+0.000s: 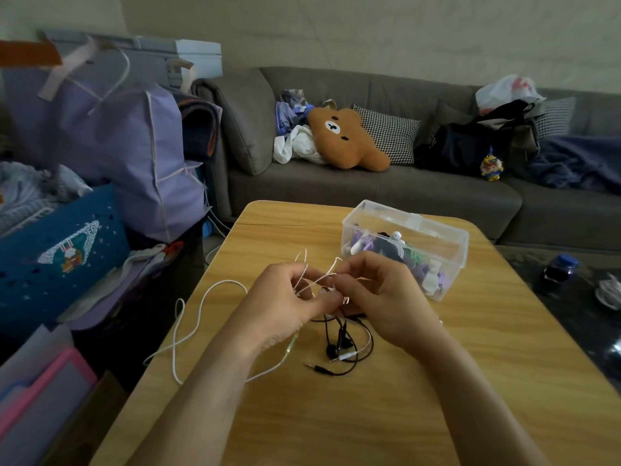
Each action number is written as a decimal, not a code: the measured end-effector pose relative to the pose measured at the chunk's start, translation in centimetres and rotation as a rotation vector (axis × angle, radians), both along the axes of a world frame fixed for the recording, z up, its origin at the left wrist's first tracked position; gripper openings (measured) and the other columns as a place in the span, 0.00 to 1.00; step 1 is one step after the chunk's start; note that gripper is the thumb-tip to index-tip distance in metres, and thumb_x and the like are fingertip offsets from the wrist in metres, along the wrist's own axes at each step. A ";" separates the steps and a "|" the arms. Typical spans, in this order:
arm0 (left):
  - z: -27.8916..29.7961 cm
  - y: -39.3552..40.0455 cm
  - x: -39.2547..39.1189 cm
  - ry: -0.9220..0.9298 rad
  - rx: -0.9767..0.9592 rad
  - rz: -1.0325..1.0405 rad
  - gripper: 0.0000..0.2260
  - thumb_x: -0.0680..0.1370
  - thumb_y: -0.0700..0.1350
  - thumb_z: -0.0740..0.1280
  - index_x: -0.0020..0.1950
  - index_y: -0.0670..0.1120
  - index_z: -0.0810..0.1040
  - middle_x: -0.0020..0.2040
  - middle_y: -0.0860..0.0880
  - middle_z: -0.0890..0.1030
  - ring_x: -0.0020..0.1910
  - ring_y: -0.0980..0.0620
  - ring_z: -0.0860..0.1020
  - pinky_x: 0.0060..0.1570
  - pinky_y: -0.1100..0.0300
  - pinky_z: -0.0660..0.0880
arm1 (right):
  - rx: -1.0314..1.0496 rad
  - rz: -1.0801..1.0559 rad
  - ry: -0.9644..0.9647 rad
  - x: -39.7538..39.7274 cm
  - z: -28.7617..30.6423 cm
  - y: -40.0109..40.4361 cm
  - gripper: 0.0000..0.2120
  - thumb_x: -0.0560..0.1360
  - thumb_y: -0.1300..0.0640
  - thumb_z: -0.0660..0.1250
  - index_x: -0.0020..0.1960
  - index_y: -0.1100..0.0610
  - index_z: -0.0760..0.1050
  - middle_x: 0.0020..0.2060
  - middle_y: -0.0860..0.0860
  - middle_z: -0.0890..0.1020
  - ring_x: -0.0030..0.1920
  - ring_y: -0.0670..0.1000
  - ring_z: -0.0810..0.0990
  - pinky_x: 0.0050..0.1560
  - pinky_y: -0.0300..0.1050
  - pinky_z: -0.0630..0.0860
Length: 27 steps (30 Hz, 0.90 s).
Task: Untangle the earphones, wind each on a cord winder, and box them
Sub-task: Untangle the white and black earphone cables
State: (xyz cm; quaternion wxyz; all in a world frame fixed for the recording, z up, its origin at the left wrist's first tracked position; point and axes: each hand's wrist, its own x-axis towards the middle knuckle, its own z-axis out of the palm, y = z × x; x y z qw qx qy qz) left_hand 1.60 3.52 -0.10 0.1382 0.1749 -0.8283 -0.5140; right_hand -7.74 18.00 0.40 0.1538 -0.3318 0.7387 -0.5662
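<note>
The room is dim, with soft, flat light and a slight greenish cast. The table [470, 364] takes the most light, and only faint shadows lie under the forearms. There is no glare. The wide lens bends the sofa [369, 193] and the wall lines near the edges. The left corner is dark and a little blurred; the middle is fairly sharp.
</note>
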 end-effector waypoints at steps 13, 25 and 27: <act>-0.6 -0.3 -0.6 0.021 -0.076 0.039 0.07 0.74 0.53 0.75 0.48 0.53 0.83 0.41 0.49 0.85 0.41 0.51 0.83 0.46 0.49 0.80 | 0.070 -0.149 0.266 0.0 -0.8 -0.4 0.04 0.79 0.58 0.68 0.49 0.49 0.77 0.47 0.43 0.84 0.49 0.39 0.82 0.49 0.39 0.81; -0.8 -0.3 -0.7 0.043 -0.359 0.047 0.06 0.77 0.48 0.70 0.41 0.55 0.83 0.36 0.53 0.83 0.35 0.52 0.80 0.35 0.49 0.78 | 0.027 -0.245 0.354 0.6 -1.0 -1.1 0.05 0.75 0.60 0.70 0.45 0.50 0.76 0.38 0.45 0.82 0.43 0.42 0.81 0.40 0.43 0.81; -0.7 -0.4 -0.6 0.025 -0.359 0.020 0.06 0.78 0.51 0.70 0.42 0.53 0.84 0.36 0.52 0.83 0.36 0.51 0.81 0.38 0.46 0.79 | 0.101 -0.214 0.354 0.4 -0.9 -0.9 0.05 0.78 0.59 0.66 0.47 0.50 0.75 0.39 0.46 0.81 0.42 0.44 0.80 0.40 0.44 0.80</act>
